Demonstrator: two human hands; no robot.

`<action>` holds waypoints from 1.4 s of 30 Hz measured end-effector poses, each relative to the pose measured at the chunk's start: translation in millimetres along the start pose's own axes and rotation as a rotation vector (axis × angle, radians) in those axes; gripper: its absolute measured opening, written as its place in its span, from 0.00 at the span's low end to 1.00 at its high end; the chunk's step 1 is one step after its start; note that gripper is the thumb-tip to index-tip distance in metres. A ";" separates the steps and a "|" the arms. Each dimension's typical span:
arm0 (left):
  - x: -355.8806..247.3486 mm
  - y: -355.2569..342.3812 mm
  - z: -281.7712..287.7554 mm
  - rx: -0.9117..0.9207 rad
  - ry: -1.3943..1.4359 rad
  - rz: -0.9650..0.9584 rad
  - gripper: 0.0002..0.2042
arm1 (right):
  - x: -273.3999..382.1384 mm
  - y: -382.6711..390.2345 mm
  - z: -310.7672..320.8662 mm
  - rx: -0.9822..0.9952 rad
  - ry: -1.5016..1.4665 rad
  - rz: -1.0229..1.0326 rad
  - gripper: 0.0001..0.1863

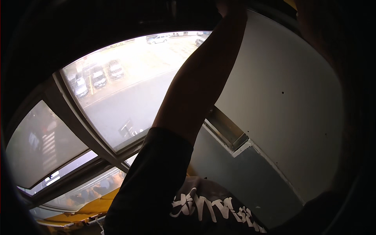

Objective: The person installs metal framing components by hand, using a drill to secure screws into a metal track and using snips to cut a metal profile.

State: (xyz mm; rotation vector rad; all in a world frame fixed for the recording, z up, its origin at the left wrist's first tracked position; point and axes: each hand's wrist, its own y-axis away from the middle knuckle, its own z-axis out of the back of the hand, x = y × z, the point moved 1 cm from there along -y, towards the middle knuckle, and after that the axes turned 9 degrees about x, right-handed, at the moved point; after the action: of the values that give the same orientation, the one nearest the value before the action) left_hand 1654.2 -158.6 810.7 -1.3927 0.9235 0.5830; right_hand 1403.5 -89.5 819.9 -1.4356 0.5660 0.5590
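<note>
My left arm (pixel 196 82), in a short dark sleeve, stretches upward across the middle of the view. Only a small part of my left hand (pixel 227 7) shows at the top edge; its fingers, and anything they may hold, are lost in the dark rim. Along the right rim a dim skin-toned shape (pixel 315 33) seems to be part of my right arm or hand, too dark to make out any fingers. Beside it, at the top right, a sliver of something yellow (pixel 290 4) shows. My dark shirt (pixel 235 196) bears a white print.
At left is a large framed window (pixel 129 94), with parked cars (pixel 99 78) outside below. A smaller pane (pixel 43 145) adjoins it. To the right stands a pale wall (pixel 282 117) with a metal-lined recess (pixel 227 127). Yellow material (pixel 92 207) lies at the lower left.
</note>
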 end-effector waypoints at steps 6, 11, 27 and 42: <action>-18.1 63.9 0.2 -0.025 0.522 0.066 0.29 | -2.3 18.0 9.3 0.102 -0.257 -0.025 0.37; -3.7 39.5 -19.0 -0.271 0.474 -0.090 0.31 | -8.9 14.1 14.2 0.246 -0.371 -0.029 0.37; -17.1 57.8 31.7 -0.464 0.367 0.105 0.23 | -13.2 14.1 0.3 -0.001 -0.434 0.050 0.37; 7.1 49.0 26.3 -0.424 0.221 -0.208 0.20 | -4.2 -7.0 22.9 -0.056 -0.098 0.186 0.35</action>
State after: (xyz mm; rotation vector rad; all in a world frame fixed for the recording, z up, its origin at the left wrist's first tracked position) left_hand 1623.3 -127.8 775.4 -1.9403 0.8428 0.4898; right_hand 1405.6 -67.1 829.1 -1.4081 0.6129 0.7942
